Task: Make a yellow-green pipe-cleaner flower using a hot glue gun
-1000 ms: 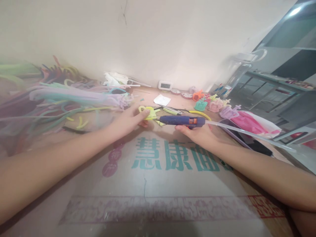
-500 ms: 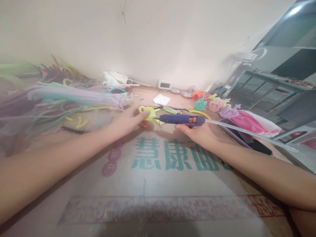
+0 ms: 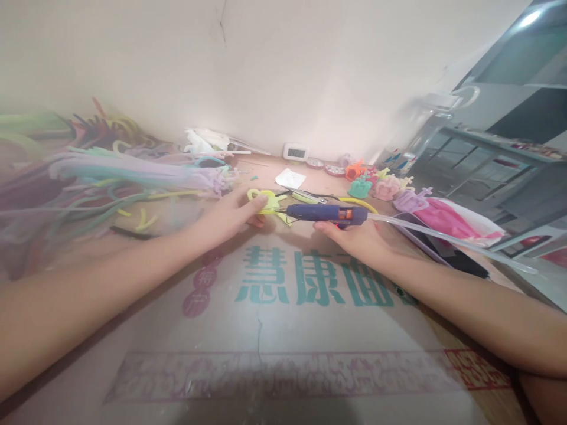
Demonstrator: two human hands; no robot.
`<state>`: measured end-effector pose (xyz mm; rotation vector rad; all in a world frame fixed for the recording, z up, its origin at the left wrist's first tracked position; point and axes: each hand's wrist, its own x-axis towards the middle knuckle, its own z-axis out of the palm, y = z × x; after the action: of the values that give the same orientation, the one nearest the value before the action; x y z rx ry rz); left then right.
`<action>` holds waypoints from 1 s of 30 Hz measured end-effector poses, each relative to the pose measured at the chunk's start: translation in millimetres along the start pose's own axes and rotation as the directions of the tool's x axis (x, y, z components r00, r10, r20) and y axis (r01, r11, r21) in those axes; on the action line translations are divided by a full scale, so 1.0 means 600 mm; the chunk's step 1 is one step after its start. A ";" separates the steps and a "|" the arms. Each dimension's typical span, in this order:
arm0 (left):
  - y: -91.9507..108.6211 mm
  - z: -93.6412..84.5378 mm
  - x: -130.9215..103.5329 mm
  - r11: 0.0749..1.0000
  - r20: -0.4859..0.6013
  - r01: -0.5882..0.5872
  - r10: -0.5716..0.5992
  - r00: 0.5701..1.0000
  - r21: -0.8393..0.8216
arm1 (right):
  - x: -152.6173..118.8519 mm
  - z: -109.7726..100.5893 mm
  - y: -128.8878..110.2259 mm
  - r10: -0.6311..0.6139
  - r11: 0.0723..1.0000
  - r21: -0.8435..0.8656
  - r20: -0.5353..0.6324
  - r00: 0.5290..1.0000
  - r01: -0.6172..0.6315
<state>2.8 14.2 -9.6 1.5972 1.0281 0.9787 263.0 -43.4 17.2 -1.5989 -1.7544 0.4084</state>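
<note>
Between the thumb and fingers of my left hand (image 3: 244,211) is a small yellow pipe-cleaner piece (image 3: 271,202) with a loop at its left side. My right hand (image 3: 349,236) grips a dark blue hot glue gun (image 3: 316,213), its nozzle pointing left at the yellow piece. Whether the tip touches the piece I cannot tell. A long clear glue stick (image 3: 425,229) sticks out of the gun's rear to the right. Just behind the gun lie scissors (image 3: 305,196) and a thicker yellow strip (image 3: 361,202).
Bundles of pastel pipe cleaners (image 3: 146,168) fill the left side. Along the wall stand a small digital clock (image 3: 296,152) and several finished colourful pieces (image 3: 359,186). A phone (image 3: 447,248) and a pink-and-white packet (image 3: 460,221) lie right. A printed plastic sheet (image 3: 283,330) covers the front.
The yellow piece has turned slightly in my left hand, so more of it shows. The glue gun has stayed almost in place, with its nozzle still at the piece.
</note>
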 end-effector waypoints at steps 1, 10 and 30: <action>0.000 0.000 0.000 1.000 0.000 -0.001 0.001 1.000 -0.003 | 0.000 0.000 0.000 -0.004 1.000 -0.008 -0.007 1.000 0.004; 0.001 0.002 0.003 0.997 0.000 0.002 -0.002 1.000 -0.078 | 0.002 -0.004 0.005 -0.060 0.997 0.044 0.082 0.995 0.056; 0.007 0.009 -0.002 1.000 0.029 -0.013 0.013 1.000 -0.015 | 0.176 -0.035 -0.030 -0.084 0.996 -0.021 0.005 0.996 0.084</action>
<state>8.0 10.8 -6.5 1.6030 0.9899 0.9672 266.8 49.5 74.7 -1.5340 -1.8274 0.3543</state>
